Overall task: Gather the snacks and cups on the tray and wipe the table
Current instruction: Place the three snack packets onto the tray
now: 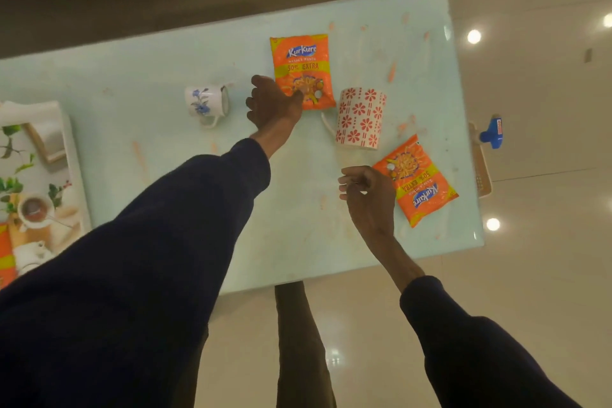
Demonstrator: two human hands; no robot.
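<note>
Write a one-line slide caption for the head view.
Left hand reaches the far snack packet, right hand the near packet; two cups lie tipped between.

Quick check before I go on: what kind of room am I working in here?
Most likely a home living or dining area. A glass-topped table stands on glossy tiled floor, strewn with snack packets, two mugs and crumbs, with a printed serving tray at its left end.

Shiny plastic snack packs (302,71), smooth glazed cups (361,117), a glossy glass-like table (132,76), a shiny tile floor (546,242).
</note>
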